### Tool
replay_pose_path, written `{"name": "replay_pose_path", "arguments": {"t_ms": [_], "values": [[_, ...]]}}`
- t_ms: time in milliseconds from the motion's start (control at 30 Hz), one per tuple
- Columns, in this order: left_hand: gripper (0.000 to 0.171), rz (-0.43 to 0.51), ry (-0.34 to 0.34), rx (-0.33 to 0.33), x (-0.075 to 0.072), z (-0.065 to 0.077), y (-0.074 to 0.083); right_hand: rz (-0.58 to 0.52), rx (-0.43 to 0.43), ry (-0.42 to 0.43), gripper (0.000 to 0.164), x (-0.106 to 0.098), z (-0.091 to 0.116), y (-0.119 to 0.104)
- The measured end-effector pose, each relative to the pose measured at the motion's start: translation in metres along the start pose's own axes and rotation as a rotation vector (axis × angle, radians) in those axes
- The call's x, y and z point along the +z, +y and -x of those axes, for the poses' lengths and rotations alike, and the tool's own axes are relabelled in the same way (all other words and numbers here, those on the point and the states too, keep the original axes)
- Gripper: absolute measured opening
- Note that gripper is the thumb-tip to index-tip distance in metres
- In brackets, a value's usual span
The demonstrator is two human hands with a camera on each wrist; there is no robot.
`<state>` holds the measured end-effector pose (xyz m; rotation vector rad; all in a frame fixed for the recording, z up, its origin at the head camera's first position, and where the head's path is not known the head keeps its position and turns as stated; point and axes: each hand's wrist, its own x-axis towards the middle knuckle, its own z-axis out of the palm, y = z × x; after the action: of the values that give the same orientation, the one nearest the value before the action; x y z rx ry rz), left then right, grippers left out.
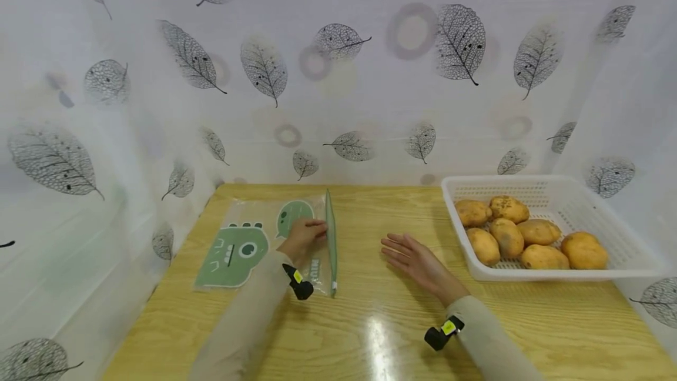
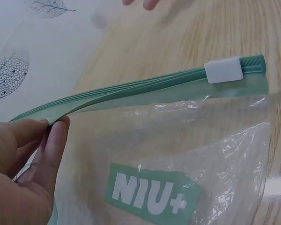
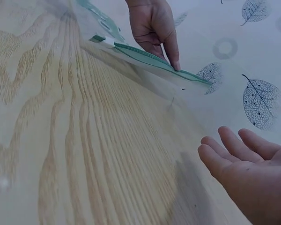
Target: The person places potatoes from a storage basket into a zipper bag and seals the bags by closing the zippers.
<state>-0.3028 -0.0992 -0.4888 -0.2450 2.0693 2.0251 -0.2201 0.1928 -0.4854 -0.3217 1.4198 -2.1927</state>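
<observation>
A clear zip bag with a green monster print lies on the left of the table. Thumb and fingers of my left hand pinch the upper layer of its green zip edge, and the mouth gapes slightly there. The white slider sits near one end of the zip. Over the table, to the right of the bag, my right hand holds nothing; its fingers are extended, slightly bent, and apart from the bag.
At the right stands a white plastic basket with several potatoes in it. Wood-grain table surface lies between bag and basket. A white curtain with leaf prints hangs behind and along the sides.
</observation>
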Motion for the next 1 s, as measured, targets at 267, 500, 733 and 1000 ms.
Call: {"name": "replay_pose_path", "arguments": {"t_ms": [267, 500, 733, 1000], "values": [[0.029, 0.129, -0.018, -0.074, -0.002, 0.005, 0.013, 0.026, 0.001, 0.025, 0.061, 0.011, -0.017, 0.000], [0.032, 0.167, -0.057, -0.119, -0.001, 0.014, 0.021, 0.112, 0.030, 0.018, 0.057, 0.024, -0.035, -0.002], [0.032, 0.171, -0.080, -0.131, -0.001, 0.017, 0.021, 0.119, 0.024, 0.031, 0.055, 0.035, -0.058, 0.001], [0.033, 0.169, -0.117, -0.109, 0.000, 0.019, 0.018, 0.091, 0.049, 0.155, 0.049, 0.050, -0.079, 0.004]]}}
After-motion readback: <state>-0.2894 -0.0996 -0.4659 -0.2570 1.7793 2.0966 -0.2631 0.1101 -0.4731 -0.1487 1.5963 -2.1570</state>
